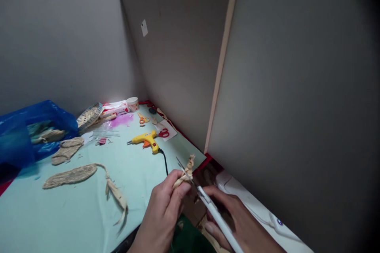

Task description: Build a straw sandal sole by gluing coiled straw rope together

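Near the table's front right edge, my left hand (164, 201) is closed, pinching a twisted strip of pale dried plant husk (189, 166) between thumb and fingers. My right hand (227, 213) is wrapped round white-handled scissors (215, 213), seen nearly edge-on. Their thin metal blade crosses the husk strip just above my left fingertips; whether it has cut in cannot be told. On the table to the left lies a flat oval sole of coiled husk cord (71, 176), with a loose husk tail (116, 195) trailing from it.
A yellow glue gun (145, 139) lies with red scissors (164, 133) and orange scissors (143, 118) beyond it. Leftward are a blue plastic bag (44, 110), another woven husk piece (67, 150) and a basket (90, 116). Grey panels (184, 47) wall the back and right.
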`<control>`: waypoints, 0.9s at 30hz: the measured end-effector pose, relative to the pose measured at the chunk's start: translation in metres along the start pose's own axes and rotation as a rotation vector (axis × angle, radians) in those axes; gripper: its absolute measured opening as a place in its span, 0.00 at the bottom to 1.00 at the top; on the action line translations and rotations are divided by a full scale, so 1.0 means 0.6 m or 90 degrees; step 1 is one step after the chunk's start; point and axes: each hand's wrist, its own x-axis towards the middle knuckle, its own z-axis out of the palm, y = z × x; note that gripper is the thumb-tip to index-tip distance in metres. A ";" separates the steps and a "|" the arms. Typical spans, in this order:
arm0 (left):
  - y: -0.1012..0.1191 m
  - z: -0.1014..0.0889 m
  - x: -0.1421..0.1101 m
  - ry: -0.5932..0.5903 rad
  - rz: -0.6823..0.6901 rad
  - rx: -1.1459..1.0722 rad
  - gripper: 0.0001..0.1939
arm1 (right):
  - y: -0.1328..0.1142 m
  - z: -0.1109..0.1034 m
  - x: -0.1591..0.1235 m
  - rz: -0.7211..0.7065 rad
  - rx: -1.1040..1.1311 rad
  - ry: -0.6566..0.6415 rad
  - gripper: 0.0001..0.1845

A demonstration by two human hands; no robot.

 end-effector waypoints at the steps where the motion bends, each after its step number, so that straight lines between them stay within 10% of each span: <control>1: -0.003 0.002 -0.001 -0.006 0.006 0.011 0.14 | -0.002 -0.001 -0.001 0.002 0.010 -0.014 0.19; 12: -0.017 0.013 0.003 0.022 0.218 0.220 0.15 | 0.018 0.012 -0.001 -0.023 0.014 0.008 0.17; 27: 0.008 -0.005 0.014 -0.011 0.045 0.089 0.18 | 0.007 -0.006 -0.002 -0.003 0.004 -0.004 0.19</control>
